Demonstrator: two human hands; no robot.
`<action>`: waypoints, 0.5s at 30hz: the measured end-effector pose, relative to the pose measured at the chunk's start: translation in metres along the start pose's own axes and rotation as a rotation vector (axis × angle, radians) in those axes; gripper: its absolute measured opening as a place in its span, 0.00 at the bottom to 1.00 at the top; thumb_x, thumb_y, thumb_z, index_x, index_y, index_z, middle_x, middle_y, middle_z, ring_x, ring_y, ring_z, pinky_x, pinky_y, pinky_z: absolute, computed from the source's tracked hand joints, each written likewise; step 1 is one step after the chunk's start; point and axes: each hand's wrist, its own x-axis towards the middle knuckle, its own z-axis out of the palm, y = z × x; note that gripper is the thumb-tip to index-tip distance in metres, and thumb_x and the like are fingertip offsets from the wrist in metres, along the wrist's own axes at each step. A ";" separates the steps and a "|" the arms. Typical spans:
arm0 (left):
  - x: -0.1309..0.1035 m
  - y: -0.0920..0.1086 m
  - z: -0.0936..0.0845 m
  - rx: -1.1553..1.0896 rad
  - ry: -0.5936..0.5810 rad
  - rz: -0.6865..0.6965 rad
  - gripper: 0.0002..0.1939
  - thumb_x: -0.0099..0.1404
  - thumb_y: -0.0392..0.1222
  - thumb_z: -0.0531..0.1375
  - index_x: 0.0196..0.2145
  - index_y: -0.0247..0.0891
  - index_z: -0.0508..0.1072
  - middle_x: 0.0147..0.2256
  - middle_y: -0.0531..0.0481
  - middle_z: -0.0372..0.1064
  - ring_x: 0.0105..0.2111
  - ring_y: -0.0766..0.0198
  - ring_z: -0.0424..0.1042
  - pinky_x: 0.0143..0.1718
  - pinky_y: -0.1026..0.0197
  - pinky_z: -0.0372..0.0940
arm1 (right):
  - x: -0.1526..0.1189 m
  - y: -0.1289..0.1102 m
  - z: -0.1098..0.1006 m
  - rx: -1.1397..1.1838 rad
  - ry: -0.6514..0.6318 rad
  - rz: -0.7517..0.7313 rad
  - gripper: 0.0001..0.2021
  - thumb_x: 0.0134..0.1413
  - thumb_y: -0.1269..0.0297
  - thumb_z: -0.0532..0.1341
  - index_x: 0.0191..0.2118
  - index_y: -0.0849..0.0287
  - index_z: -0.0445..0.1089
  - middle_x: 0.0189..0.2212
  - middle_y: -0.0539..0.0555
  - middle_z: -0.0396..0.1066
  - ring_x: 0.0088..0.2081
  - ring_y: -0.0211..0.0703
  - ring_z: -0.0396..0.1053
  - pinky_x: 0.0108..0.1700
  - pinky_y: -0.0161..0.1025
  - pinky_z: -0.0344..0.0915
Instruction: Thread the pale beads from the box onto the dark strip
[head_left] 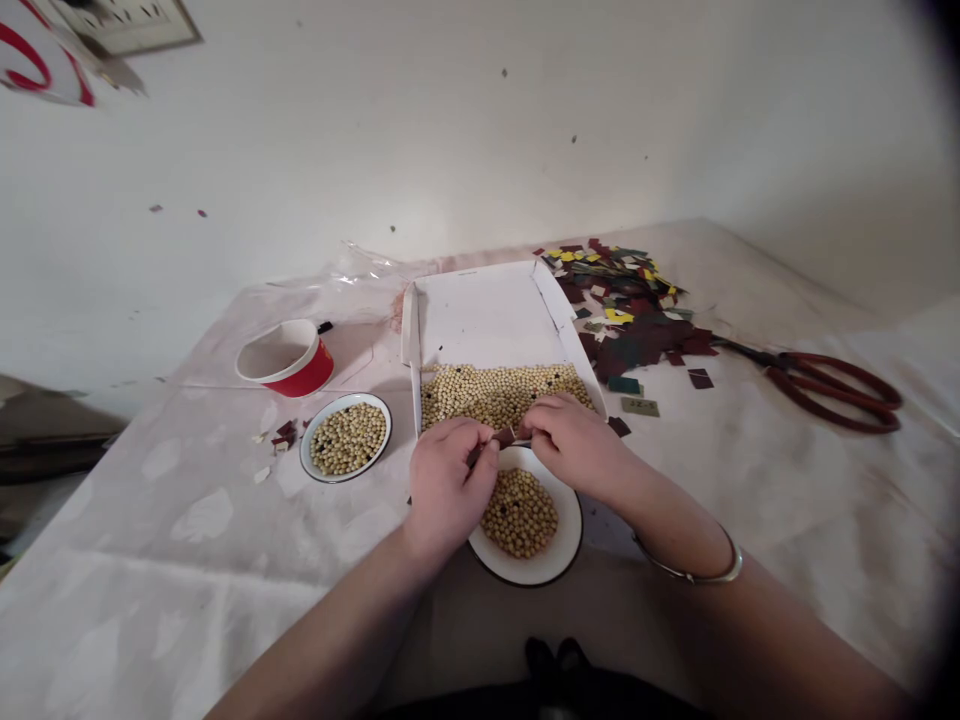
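Note:
Between both hands is a small reddish-brown flat piece (505, 437), its ends partly hidden by the fingers. My left hand (454, 478) pinches it between thumb and finger. From the other side my right hand (574, 440) has its fingers closed at the piece's right end. Directly below them stands a white dark-rimmed plate (564, 540) with a heap of soybeans (519, 515), a few dark specks among them. Just beyond the hands lies an open white cardboard box (484, 325), its near part covered with more soybeans (495, 392).
Left of the box are a bowl of soybeans (348, 440) and a red-and-white paper tub (300, 365). On the right lie a pile of coloured scraps (630, 320) and scissors with reddish-brown handles (832, 388). A wall (450, 130) rises behind the cloth-covered table (187, 590).

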 end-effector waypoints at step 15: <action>0.001 0.001 0.000 -0.001 -0.004 -0.002 0.06 0.61 0.36 0.54 0.27 0.39 0.69 0.29 0.51 0.70 0.33 0.62 0.68 0.36 0.59 0.61 | -0.002 0.008 -0.004 0.070 0.007 -0.010 0.10 0.45 0.79 0.52 0.27 0.57 0.66 0.30 0.52 0.69 0.37 0.43 0.63 0.41 0.41 0.59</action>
